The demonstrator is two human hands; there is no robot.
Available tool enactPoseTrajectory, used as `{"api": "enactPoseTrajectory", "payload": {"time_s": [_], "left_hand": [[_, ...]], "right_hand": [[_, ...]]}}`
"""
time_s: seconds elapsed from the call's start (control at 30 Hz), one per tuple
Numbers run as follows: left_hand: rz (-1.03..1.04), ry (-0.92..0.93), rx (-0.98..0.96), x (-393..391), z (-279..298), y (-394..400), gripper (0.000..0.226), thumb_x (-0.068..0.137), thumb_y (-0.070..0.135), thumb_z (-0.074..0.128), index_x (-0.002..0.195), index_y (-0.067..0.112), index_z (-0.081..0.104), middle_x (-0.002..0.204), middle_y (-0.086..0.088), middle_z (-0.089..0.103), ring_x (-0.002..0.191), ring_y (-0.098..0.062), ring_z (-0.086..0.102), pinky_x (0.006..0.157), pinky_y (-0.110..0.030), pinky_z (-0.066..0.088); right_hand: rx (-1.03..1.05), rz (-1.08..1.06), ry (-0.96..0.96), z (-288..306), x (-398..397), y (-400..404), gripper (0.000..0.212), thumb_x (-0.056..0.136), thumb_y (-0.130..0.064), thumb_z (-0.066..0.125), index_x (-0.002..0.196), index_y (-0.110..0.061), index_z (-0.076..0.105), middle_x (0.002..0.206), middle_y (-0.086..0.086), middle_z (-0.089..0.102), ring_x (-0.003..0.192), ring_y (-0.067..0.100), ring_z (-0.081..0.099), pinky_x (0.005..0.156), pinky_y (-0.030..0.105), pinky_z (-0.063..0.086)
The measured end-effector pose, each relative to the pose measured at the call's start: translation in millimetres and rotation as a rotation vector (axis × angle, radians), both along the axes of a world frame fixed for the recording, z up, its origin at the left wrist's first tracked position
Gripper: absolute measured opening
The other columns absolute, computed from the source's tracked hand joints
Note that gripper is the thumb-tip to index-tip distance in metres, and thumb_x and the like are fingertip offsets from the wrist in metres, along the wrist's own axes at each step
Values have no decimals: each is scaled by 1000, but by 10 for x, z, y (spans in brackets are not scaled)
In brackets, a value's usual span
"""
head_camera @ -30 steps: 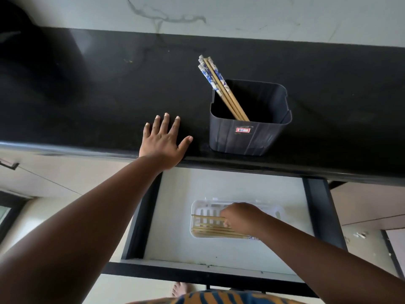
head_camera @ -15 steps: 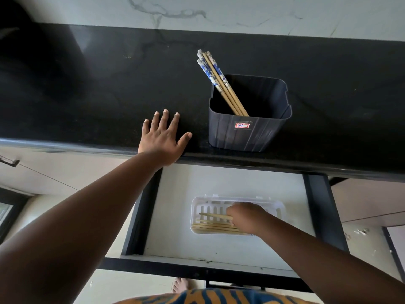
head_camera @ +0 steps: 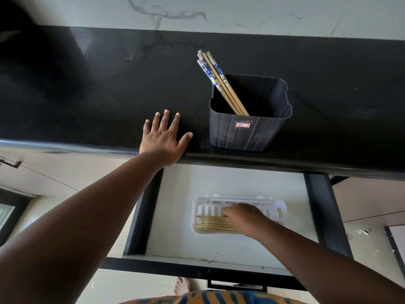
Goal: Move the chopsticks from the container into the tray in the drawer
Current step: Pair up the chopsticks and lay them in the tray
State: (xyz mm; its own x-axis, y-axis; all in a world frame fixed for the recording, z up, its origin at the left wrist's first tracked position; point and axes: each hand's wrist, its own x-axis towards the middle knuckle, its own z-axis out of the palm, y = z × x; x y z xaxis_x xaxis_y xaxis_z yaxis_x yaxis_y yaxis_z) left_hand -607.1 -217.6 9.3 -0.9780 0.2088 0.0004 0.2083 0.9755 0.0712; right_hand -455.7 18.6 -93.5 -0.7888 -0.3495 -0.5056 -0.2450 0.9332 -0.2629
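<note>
A dark plastic container point(head_camera: 247, 133) stands on the black counter near its front edge. Several chopsticks with blue-and-white tops point(head_camera: 215, 79) lean out of its far left corner. Below, in the open drawer, a white slotted tray point(head_camera: 279, 208) holds several plain wooden chopsticks point(head_camera: 210, 224) lying flat side by side along its near wall. My right hand point(head_camera: 243, 219) is inside the tray, fingers curled over the right ends of those chopsticks; its grip is hidden. My left hand point(head_camera: 163, 140) lies flat on the counter edge, left of the container, fingers spread.
The drawer point(head_camera: 175, 216) has a pale floor and black side rails point(head_camera: 324, 213), with its front edge near my body. A marble wall point(head_camera: 219, 14) runs behind the black counter point(head_camera: 109, 84). Pale cabinet fronts flank the drawer, and a bare foot point(head_camera: 182, 286) shows below.
The one chopstick that sat tilted above the others in the tray now lies flat with the pile, and my right hand has sunk lower onto them. My left hand has not moved.
</note>
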Motion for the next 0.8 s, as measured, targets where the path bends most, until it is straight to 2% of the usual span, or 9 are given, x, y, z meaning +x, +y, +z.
{"api": "enactPoseTrajectory", "payload": {"time_s": [0.07,0.17,0.23,0.33,0.43,0.57,0.63,0.7,0.8], "left_hand": [[-2,3,-3,-2,4,7,78,90,70,7,154,26,8,163,-8,4,149,-28,-2,119,-48,1],[-3,6,3,-13,5,8,78,90,70,9,154,26,8,163,-8,5,149,-28,-1,119,-48,2],[-3,16,8,-10,-3,9,78,90,70,11,154,25,9,162,-9,6,149,-28,0,119,-48,2],[0,17,17,-9,-10,5,77,91,69,13,154,25,9,162,-9,6,149,-28,0,119,-48,3],[-1,14,5,-12,-8,6,78,90,70,10,154,25,8,163,-8,5,149,-27,-1,119,-48,3],[2,0,1,-13,5,4,80,88,71,6,154,25,6,163,-8,4,149,-27,-2,118,-48,2],[3,-7,-8,-14,12,7,81,87,70,5,154,25,5,163,-8,2,149,-27,-3,118,-48,1],[4,-15,-22,-11,15,15,81,88,69,4,154,24,3,163,-8,1,149,-27,-5,118,-48,-1],[-2,-9,-29,-2,26,28,79,90,66,7,154,20,2,163,-8,-1,148,-26,-7,118,-47,-4]], "right_hand": [[-2,8,14,3,25,-49,33,83,-2,47,108,-17,61,103,2,62,91,26,61,74,33,51],[0,12,49,-1,77,-87,25,79,0,46,95,-14,59,94,2,54,83,25,57,62,31,41],[-21,-27,55,22,95,-84,25,79,-1,45,95,-14,58,93,2,53,80,25,54,60,31,40],[-93,-134,57,86,74,-39,31,85,-2,46,106,-18,62,105,2,59,93,25,60,71,33,48],[-197,-260,13,263,2,60,30,92,-10,49,115,-20,64,116,2,66,104,23,61,83,31,49],[-303,-353,-154,870,-159,199,22,89,-24,62,110,-21,67,110,-3,68,100,16,62,80,26,47],[-336,-369,-196,1324,-236,268,18,85,-33,69,103,-29,68,102,-9,68,91,12,64,71,24,47],[-383,-366,-195,1808,-304,327,15,81,-39,72,96,-34,71,89,-11,71,81,7,68,69,25,51],[-615,-427,-118,2431,-439,375,10,81,-31,75,91,-32,74,87,-9,76,75,5,70,74,26,57]]}}
